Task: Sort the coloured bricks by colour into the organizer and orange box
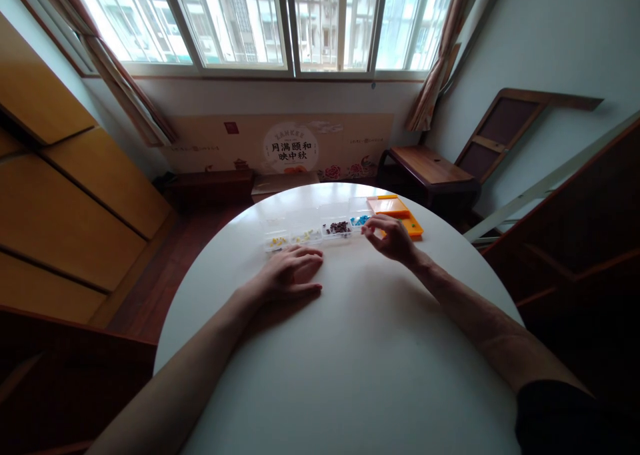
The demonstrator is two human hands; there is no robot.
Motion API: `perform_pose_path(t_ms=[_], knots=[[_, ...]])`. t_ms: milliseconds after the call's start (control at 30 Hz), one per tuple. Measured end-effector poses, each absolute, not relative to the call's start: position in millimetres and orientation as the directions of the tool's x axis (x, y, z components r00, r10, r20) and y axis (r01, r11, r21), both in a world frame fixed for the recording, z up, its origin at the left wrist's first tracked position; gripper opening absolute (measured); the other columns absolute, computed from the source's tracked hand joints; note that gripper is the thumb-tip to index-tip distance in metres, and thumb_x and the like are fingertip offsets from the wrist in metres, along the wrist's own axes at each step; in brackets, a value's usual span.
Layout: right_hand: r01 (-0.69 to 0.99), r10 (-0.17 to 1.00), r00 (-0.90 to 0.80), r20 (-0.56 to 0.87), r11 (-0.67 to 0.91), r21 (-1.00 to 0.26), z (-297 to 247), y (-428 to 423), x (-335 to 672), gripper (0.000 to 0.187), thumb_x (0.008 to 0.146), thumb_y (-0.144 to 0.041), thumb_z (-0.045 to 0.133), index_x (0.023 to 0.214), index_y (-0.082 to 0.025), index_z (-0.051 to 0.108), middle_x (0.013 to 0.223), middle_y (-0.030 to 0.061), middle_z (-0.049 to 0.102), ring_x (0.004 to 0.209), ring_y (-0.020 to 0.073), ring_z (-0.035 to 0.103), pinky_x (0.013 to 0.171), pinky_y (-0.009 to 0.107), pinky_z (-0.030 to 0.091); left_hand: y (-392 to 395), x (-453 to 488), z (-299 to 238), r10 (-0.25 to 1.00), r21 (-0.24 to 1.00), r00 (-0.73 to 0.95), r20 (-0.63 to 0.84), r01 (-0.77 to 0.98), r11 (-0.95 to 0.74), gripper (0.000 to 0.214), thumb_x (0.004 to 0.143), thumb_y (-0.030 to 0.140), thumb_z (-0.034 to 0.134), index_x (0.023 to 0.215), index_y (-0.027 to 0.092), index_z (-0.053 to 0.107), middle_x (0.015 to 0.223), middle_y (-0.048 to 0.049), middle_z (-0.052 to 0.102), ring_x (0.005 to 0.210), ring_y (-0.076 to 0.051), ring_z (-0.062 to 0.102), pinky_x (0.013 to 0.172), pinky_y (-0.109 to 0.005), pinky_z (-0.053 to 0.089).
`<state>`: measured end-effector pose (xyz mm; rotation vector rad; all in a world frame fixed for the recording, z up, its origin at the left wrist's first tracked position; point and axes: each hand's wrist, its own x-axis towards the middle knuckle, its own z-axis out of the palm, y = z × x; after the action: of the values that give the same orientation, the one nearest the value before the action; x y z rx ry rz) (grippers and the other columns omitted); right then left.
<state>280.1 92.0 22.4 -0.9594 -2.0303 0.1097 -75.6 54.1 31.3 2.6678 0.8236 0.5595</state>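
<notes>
My left hand (293, 271) rests on the white table (320, 361), fingers stretched out and thumb apart, just in front of a clear plastic compartment box (321, 232). Its compartments hold small yellow pieces (278, 241), dark brown pieces (338, 227) and blue pieces (359, 221). Over the right end, beside the blue pieces, my right hand (393, 237) has thumb and fingers drawn together in a pinch. Whatever is between those fingertips is too small to make out. Partly behind that hand lies an open orange case (416, 232) with a pale panel (387, 205) and a tiny green piece (413, 225).
The round table curves away at both sides. Beyond it stand a wooden chair (430, 168) at the right and a cardboard box (284, 183) under the window. Yellow-brown cabinets (65, 208) line the left wall.
</notes>
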Motion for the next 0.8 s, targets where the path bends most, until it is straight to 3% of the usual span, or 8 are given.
perform_pose_path(t_ms=[167, 267, 433, 600, 800], knots=[[0.696, 0.760, 0.049, 0.648, 0.439, -0.568, 37, 122, 326, 0.032, 0.107, -0.039, 0.057, 0.083, -0.023, 0.072, 0.089, 0.0066, 0.077, 0.086, 0.0238, 0.072, 0.087, 0.037, 0.056, 54, -77, 29, 0.582, 0.388, 0.760, 0.288, 0.463, -0.797, 0.053, 0.096, 0.062, 0.078, 0.141, 0.033, 0.075, 0.150, -0.0093, 0.072, 0.134, -0.034, 0.069, 0.114, -0.049, 0.056], [0.711, 0.840, 0.263, 0.474, 0.163, -0.684, 37, 147, 358, 0.023, 0.100, -0.042, 0.065, 0.095, -0.021, 0.075, 0.098, 0.0072, 0.079, 0.087, 0.0229, 0.071, 0.083, 0.034, 0.055, 54, -77, 29, 0.584, 0.390, 0.758, 0.291, 0.463, -0.796, 0.053, 0.096, 0.063, 0.079, 0.139, 0.033, 0.075, 0.149, -0.0093, 0.072, 0.134, -0.034, 0.069, 0.114, -0.049, 0.055], [0.657, 0.891, 0.421, 0.173, -0.168, -0.735, 23, 181, 399, 0.029, 0.094, -0.045, 0.076, 0.106, -0.018, 0.074, 0.111, 0.0110, 0.080, 0.094, 0.0227, 0.072, 0.087, 0.032, 0.054, 54, -75, 32, 0.587, 0.395, 0.756, 0.290, 0.464, -0.793, 0.051, 0.096, 0.063, 0.078, 0.137, 0.032, 0.074, 0.149, -0.0091, 0.072, 0.134, -0.033, 0.069, 0.114, -0.049, 0.055], [0.630, 0.880, 0.466, 0.095, -0.255, -0.733, 6, 200, 410, 0.029, 0.087, -0.038, 0.084, 0.104, -0.017, 0.073, 0.106, 0.0108, 0.078, 0.091, 0.0229, 0.071, 0.086, 0.033, 0.054, 55, -75, 31, 0.590, 0.404, 0.758, 0.277, 0.466, -0.787, 0.054, 0.096, 0.064, 0.078, 0.138, 0.032, 0.074, 0.150, -0.0099, 0.071, 0.136, -0.033, 0.068, 0.116, -0.050, 0.053], [0.540, 0.881, 0.472, 0.024, -0.267, -0.798, -5, 215, 413, 0.027, 0.078, -0.016, 0.082, 0.104, -0.016, 0.075, 0.094, 0.0067, 0.075, 0.081, 0.0195, 0.069, 0.077, 0.030, 0.056, 55, -75, 31, 0.613, 0.418, 0.747, 0.258, 0.485, -0.768, 0.055, 0.095, 0.064, 0.079, 0.140, 0.034, 0.074, 0.151, -0.0091, 0.071, 0.137, -0.034, 0.067, 0.116, -0.051, 0.054]])
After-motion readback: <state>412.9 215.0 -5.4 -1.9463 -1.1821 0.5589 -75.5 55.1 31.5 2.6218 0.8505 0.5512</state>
